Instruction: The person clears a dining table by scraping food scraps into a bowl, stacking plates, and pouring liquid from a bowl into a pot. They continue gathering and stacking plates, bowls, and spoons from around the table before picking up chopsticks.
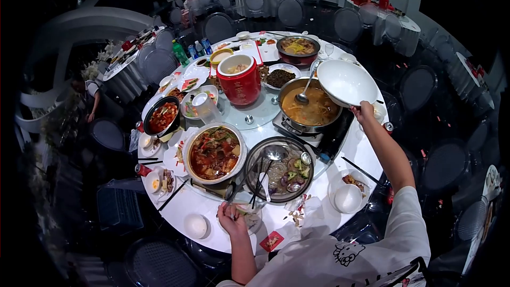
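My right hand (364, 112) grips the rim of a large white dish (348, 82), tilted beside the soup pot (297, 110). A metal ladle (303, 97) rests in that pot's orange-brown soup. Low on the table's near side, my left hand (232, 220) is closed, its fingers at the edge of a small bowl (254, 222); what they pinch is hidden. Just beyond it lie a big round bowl of red stew (241, 146) and a metal pan (249, 180) with greens, a white spoon (264, 187) and chopsticks inside.
The round table (178, 218) carries a red lidless barrel (239, 91), a dark bowl of red food (162, 117), a small white bowl (196, 226), a plate with a bowl (348, 197) and scraps. Clear-backed chairs (348, 24) surround it. Another person (90, 93) is at far left.
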`<action>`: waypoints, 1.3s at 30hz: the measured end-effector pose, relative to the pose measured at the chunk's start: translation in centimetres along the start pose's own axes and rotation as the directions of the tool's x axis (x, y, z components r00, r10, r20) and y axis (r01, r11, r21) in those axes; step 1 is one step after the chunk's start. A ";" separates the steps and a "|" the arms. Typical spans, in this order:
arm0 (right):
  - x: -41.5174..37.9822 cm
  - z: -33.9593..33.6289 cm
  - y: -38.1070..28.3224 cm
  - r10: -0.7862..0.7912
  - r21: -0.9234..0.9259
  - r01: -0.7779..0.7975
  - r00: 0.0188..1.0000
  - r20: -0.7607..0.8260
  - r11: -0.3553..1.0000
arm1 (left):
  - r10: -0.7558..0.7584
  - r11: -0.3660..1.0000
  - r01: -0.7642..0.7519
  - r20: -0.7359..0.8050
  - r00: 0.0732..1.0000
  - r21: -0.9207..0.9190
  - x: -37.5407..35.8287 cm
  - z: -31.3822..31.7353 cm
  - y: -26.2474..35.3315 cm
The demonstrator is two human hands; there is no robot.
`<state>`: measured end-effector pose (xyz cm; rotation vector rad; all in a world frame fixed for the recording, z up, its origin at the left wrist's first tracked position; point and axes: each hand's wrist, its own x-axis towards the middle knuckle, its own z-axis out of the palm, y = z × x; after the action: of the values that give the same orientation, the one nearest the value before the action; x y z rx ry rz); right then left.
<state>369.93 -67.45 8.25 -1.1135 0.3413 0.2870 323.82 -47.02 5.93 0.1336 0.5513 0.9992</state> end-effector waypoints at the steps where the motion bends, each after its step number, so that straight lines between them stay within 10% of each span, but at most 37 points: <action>1: 0.2 -0.5 0.3 -0.021 0.011 0.021 1.000 0.017 1.000 | -0.030 0.999 0.030 0.024 0.999 -0.021 0.1 0.1 0.1; 19: -19.4 -6.0 5.4 0.116 -0.159 -0.062 0.926 0.358 0.985 | 0.123 0.914 -0.223 0.294 0.948 0.339 -4.7 9.4 -10.0; 26: -22.5 -10.2 9.4 0.076 -0.193 -0.013 0.945 0.319 0.981 | -0.121 0.794 -0.103 0.321 0.939 0.600 -6.9 4.9 -9.6; 28: -23.2 -10.9 10.0 0.094 -0.173 -0.044 0.951 0.294 0.984 | -0.262 0.522 -0.162 0.338 0.904 0.837 -7.8 4.7 -8.3; 34: -25.1 -12.1 10.6 0.092 -0.093 -0.076 0.980 0.179 0.993 | -0.340 0.392 -0.109 0.254 0.905 0.914 -8.3 1.3 -6.1; 38: -24.9 -13.8 11.1 0.079 -0.166 -0.050 0.982 0.169 0.985 | -0.209 0.157 -0.368 0.395 0.894 0.916 -5.9 -2.0 -5.2; 39: -25.1 -13.8 11.1 0.065 -0.176 -0.037 0.986 0.153 0.984 | -0.100 -0.078 -0.525 0.518 0.850 0.847 -3.9 -3.6 -5.1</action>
<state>340.97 -76.73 3.84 -1.2455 0.2068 0.4546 324.27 -53.53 2.51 1.9267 0.7624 0.5932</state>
